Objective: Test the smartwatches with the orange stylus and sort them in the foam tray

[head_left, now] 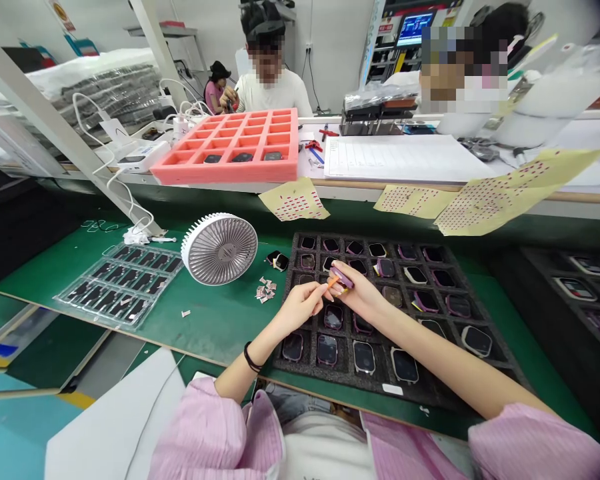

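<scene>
My left hand [304,304] pinches an orange stick-like tool [333,281], its end against a small purple watch case [343,276]. That case is gripped in the fingers of my right hand [356,288]. Both hands are close together over a dark foam tray [391,389], whose compartments hold several watch bodies with dark screens and purple or silver frames. Two loose watch parts [279,261] lie left of the tray, and a small pile of little metallic pieces [265,291] is below them.
A white round fan [220,249] stands left of my hands, beside a clear plastic tray [145,313] of dark parts. Beyond are a pink foam tray [230,175], paper sheets [405,157] and hanging yellow sheets [296,200]. People sit across the bench.
</scene>
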The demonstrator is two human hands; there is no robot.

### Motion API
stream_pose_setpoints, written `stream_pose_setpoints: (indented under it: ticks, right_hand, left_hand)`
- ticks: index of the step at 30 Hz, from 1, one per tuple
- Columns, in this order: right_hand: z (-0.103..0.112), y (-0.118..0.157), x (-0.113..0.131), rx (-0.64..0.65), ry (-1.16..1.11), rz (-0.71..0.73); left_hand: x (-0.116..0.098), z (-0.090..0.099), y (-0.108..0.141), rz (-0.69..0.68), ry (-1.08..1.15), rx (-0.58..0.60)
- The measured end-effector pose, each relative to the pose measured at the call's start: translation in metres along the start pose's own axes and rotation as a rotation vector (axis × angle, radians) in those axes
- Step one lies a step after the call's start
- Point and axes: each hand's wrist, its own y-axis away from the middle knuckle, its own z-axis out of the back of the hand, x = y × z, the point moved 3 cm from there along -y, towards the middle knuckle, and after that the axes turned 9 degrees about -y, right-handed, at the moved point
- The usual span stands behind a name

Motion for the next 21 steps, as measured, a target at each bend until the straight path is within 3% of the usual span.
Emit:
stream_pose_setpoints:
  ticks: [6, 10, 14, 21]
  right_hand:
    - [-0.006, 0.003, -0.002, -0.004, -0.039, 0.034]
    - [-0.015, 0.005, -0.004, 0.060, -0.092, -0.004]
    - [-0.021, 0.006, -0.005, 0.074, -0.138, 0.000]
    - [-0.018, 0.003, -0.009, 0.022, -0.142, 0.057]
  left_hand:
    - [-0.001, 0.002, 0.001, 0.063, 0.100, 0.005]
    - [-0.006, 0.000, 0.002, 0.029, 0.184, 0.005]
    - [-0.006, -0.004, 0.004, -0.021, 0.257, -0.048]
    - [-0.003, 0.000, 0.001, 0.025, 0.330, -0.126]
